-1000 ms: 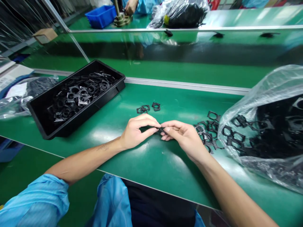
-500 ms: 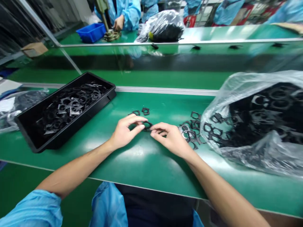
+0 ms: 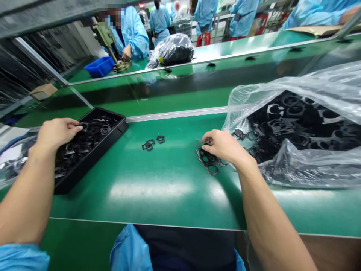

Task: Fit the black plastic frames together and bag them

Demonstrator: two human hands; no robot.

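Observation:
My left hand (image 3: 58, 132) is over the long black tray (image 3: 93, 160), thumb and fingertips drawn together just above the heaped black plastic frames (image 3: 97, 130). Whatever is between those fingertips blends into the dark heap. At the right, my right hand (image 3: 224, 146) pinches a thin black frame (image 3: 199, 142), blurred by motion. Below its fingers lies a small pile of black frames (image 3: 210, 162), square with round openings. A few loose frames (image 3: 148, 145) lie mid-table, with a single frame (image 3: 160, 139) beside them.
A clear plastic bag (image 3: 304, 160) full of black frames lies open at the right. A metal strip (image 3: 175, 114) runs along the table's back. Beyond it, a co-worker's hand (image 3: 126, 52) is by a green press and a blue bin (image 3: 100, 67). A wrapped bag (image 3: 177, 49) lies nearby.
My hands have parted from the frame between them. The left moved over the black tray; the right moved to the small pile. The camera view has shifted.

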